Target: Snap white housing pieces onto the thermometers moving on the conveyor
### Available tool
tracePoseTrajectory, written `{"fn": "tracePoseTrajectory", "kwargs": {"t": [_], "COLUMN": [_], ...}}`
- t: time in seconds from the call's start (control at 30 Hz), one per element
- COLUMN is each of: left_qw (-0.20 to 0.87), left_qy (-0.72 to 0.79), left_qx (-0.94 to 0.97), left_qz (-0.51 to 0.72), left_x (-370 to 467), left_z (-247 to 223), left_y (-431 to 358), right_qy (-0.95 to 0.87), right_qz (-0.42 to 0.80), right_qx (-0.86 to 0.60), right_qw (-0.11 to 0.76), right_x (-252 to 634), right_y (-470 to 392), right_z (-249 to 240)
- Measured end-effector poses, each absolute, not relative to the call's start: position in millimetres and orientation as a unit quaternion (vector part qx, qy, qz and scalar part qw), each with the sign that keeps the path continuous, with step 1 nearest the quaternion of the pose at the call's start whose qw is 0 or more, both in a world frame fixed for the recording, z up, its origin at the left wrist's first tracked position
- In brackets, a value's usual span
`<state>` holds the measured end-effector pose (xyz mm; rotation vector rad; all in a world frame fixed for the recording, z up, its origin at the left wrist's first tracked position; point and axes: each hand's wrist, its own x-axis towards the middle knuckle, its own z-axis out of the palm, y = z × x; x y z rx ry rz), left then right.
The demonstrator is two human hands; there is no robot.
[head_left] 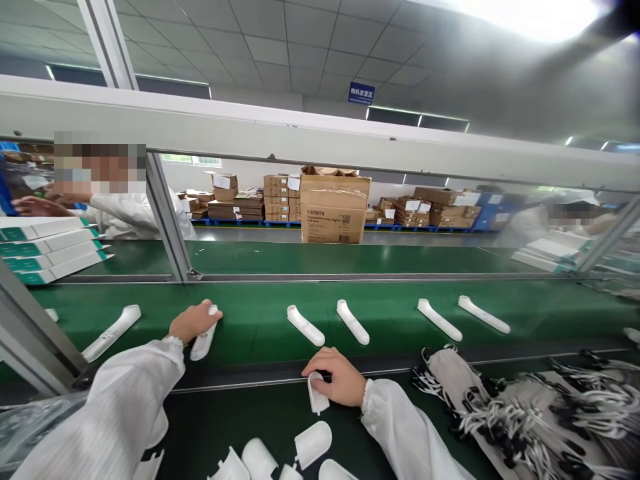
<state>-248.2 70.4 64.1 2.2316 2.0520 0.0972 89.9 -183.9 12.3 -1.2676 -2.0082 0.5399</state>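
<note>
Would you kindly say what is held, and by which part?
Left hand: a long white piece, near its far end. Right hand: a small white cover, by its upper part.

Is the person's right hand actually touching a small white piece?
Touching. The head view shows the right hand with its thumb pressed over the small white piece.

The conveyor belt (260,320) is showing bright green, while the tabletop (210,417) is showing a darker green. The long pieces (305,325) are showing plain white, and the short covers (313,445) are matching them. The sleeves (120,393) are also showing white. The cables (480,417) are mixing pale grey and black. The stacked boxes (65,263) are pairing white with teal, the carton (325,207) is bearing black print on brown, and the sign (361,93) is carrying white characters on blue.
</note>
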Motion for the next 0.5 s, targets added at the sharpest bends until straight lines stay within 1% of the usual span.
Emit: {"fn": "tracePoseTrajectory", "kwargs": {"t": [0.1,0.23,0.3,0.43,0.5], "left_qw": [0.095,0.13,0.121,0.069,0.064], "left_qy": [0.655,0.648,0.65,0.663,0.663], "left_qx": [0.75,0.749,0.748,0.741,0.741], "left_qz": [0.019,0.051,0.058,0.087,0.093], "left_x": [-214,-167,-150,-131,-126], "left_z": [67,66,57,35,29], "left_y": [68,56,48,33,29], "right_qy": [-0.748,-0.667,-0.618,-0.588,-0.59], "right_qz": [0.241,0.268,0.259,0.239,0.209], "right_qx": [-0.487,-0.49,-0.518,-0.55,-0.563], "right_qw": [0.382,0.493,0.533,0.542,0.539], "right_x": [91,90,85,69,57], "right_y": [-180,-173,-167,-150,-138], "right_z": [11,5,2,-1,1]}}
